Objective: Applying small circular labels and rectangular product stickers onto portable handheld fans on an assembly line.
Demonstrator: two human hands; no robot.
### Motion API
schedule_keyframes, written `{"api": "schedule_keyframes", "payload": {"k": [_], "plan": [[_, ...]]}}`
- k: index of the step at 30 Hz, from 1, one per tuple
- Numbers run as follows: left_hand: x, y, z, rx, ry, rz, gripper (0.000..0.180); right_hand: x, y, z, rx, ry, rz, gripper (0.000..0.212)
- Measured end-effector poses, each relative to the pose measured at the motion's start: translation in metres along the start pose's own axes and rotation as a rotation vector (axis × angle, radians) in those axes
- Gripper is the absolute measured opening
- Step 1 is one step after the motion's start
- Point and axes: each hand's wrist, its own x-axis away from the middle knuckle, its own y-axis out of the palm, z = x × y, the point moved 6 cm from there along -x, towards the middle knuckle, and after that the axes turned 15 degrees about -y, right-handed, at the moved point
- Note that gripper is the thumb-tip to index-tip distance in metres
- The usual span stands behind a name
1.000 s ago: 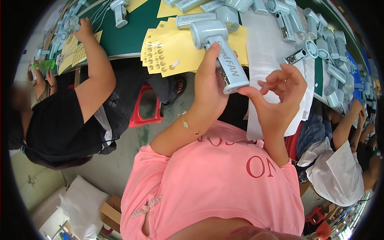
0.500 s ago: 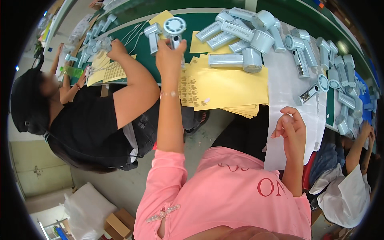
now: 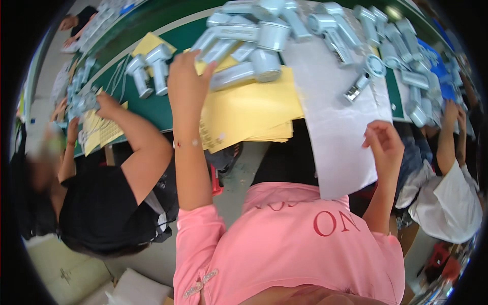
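- While my left hand (image 3: 187, 81) reaches forward, fingers together and flat, it rests on the nearest grey cylindrical part (image 3: 217, 50) of a heap, I judge for easy picking.
- My right hand (image 3: 385, 145) pinches one white sheet (image 3: 335, 127) at its edge, draped off the green table (image 3: 152, 109).
- Two similar parts (image 3: 150, 71) stand apart, left; the heap is too tangled to count.
- One yellow sheet stack (image 3: 249, 112).

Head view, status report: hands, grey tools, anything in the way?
Left hand stretched out, open, by the grey tools. Right hand pinching the white sheet edge. Yellow card stack under tools; co-worker's arm close left.
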Motion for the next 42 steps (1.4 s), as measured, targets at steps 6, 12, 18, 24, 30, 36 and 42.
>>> {"api": "schedule_keyframes", "payload": {"k": [6,12,18,24,30,36,42], "plan": [[0.034,0.030,0.038,-0.219,0.087,-0.166,0.044,-0.034,-0.033,0.021,0.200,-0.040,-0.019,0.007],[0.023,-0.002,0.027,-0.040,0.082,-0.188,0.042,-0.074,-0.016,0.005,0.300,-0.255,-0.249,0.010],[0.043,-0.042,0.028,0.063,-0.277,-0.085,0.042,-0.153,0.044,-0.040,0.377,-0.647,-0.384,0.011],[0.088,-0.010,0.043,1.219,-0.647,-0.408,0.034,-0.196,0.098,0.010,1.094,-0.417,-0.535,0.034],[0.093,0.024,0.024,1.180,-0.764,-0.510,0.035,-0.192,0.070,0.027,1.082,-0.271,-0.549,0.045],[0.079,0.031,0.019,1.270,-0.793,-0.509,0.034,-0.189,0.057,0.033,1.147,-0.213,-0.544,0.049],[0.081,0.040,0.011,1.333,-0.813,-0.534,0.030,-0.185,0.036,0.023,1.227,-0.254,-0.719,0.044]]}}
